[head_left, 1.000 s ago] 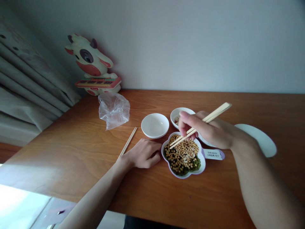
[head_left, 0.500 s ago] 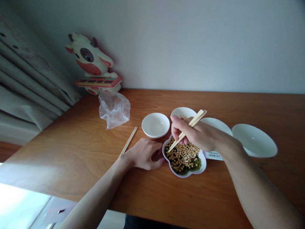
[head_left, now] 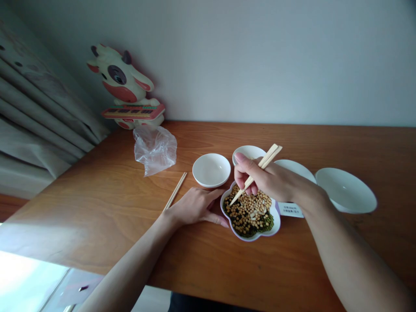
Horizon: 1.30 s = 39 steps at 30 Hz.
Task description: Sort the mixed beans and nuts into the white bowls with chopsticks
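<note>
A flower-shaped white bowl (head_left: 274, 229) with a purple rim sits near the table's front edge, filled with mixed yellow, green and dark beans. My right hand (head_left: 266, 177) grips a pair of wooden chopsticks (head_left: 256, 174) whose tips dip into the beans at the bowl's left side. My left hand (head_left: 195, 207) rests flat on the table with its fingers spread, touching the bowl's left rim. A small empty white bowl (head_left: 211, 169) stands just behind my left hand.
A second pair of chopsticks (head_left: 175, 191) lies left of the hands. Another small bowl (head_left: 247, 151) and two white plates (head_left: 346, 190) sit behind and right. A crumpled plastic bag (head_left: 155, 148) and a cow-shaped toy (head_left: 125, 89) stand at the back left, near curtains (head_left: 35, 117).
My right hand came down from the far small bowl and put the chopstick tips into the beans. My left hand's fingers uncurled and now lie flat against the bowl.
</note>
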Each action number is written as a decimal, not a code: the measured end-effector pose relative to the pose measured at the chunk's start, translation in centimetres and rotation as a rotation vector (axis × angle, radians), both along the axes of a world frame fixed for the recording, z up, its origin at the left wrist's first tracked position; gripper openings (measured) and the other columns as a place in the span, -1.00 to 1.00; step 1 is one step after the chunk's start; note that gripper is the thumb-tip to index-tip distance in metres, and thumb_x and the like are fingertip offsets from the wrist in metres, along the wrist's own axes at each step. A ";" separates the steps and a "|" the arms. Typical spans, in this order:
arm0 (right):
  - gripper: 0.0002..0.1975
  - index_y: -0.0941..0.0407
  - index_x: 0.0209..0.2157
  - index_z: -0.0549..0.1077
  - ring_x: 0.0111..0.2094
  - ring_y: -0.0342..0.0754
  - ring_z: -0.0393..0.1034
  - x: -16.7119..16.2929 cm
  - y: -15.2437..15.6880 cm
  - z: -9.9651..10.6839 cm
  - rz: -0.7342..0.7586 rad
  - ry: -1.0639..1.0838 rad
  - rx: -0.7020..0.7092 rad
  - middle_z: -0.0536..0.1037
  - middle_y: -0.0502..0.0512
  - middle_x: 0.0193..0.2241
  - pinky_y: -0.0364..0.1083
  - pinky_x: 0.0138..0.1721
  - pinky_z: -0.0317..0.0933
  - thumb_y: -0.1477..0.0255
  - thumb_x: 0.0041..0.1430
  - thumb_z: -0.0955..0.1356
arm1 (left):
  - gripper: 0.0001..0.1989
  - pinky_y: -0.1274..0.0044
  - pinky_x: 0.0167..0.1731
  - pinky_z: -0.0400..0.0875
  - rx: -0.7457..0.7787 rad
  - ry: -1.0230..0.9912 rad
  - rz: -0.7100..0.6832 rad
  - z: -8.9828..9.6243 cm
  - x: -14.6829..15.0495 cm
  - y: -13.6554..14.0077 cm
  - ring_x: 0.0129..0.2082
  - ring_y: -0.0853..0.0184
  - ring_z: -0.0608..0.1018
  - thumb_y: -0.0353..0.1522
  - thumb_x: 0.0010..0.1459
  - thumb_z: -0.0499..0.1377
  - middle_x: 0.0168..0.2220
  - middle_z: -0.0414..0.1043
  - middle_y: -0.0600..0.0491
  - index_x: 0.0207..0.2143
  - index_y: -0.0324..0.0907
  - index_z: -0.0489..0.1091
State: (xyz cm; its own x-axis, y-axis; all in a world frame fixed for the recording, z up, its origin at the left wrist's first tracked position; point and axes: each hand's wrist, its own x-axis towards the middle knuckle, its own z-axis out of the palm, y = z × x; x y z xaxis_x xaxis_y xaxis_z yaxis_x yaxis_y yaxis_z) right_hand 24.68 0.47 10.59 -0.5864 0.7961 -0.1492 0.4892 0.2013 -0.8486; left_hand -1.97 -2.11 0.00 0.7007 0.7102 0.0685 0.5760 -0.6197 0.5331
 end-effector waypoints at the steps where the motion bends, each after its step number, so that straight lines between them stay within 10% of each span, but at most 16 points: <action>1: -0.17 0.08 -0.44 0.45 -0.42 -0.04 0.41 0.0 0.0 -0.1 -0.003 0.005 0.000 0.51 0.04 -0.49 -0.05 -0.35 0.23 -0.29 0.41 0.00 | -0.04 0.33 0.00 0.58 0.007 -0.004 -0.010 0.0 0.0 0.0 0.00 -0.01 0.71 0.26 0.13 0.34 0.06 0.66 -0.15 0.40 -0.10 0.36; 28: -0.21 0.10 -0.45 0.48 -0.47 -0.08 0.42 -0.4 -0.1 0.3 0.008 0.066 0.122 0.54 0.04 -0.53 -0.07 -0.35 0.23 -0.21 0.49 0.06 | -0.16 0.33 0.00 0.57 0.005 0.047 -0.016 0.3 0.1 0.0 -0.04 0.00 0.71 0.25 0.26 0.24 0.00 0.67 -0.15 0.33 -0.13 0.42; 39: -0.25 0.07 -0.48 0.50 -0.51 -0.02 0.37 5.0 1.7 3.2 -0.378 0.227 0.392 0.49 0.13 -0.57 0.00 -0.40 0.23 -0.23 0.45 0.14 | -0.23 0.36 -0.11 0.58 0.026 0.077 -0.026 0.5 0.0 -0.3 -0.11 0.00 0.72 0.19 0.27 0.26 -0.05 0.67 -0.15 0.27 -0.16 0.45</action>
State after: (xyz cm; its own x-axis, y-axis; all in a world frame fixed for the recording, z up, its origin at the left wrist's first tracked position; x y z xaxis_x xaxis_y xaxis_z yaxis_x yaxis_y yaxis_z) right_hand 29.72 2.14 13.84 -0.2340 0.9266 0.2945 0.4030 0.3681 -0.8379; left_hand -1.97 -2.36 0.50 0.7227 0.6904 0.0319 0.5981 -0.6479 0.4717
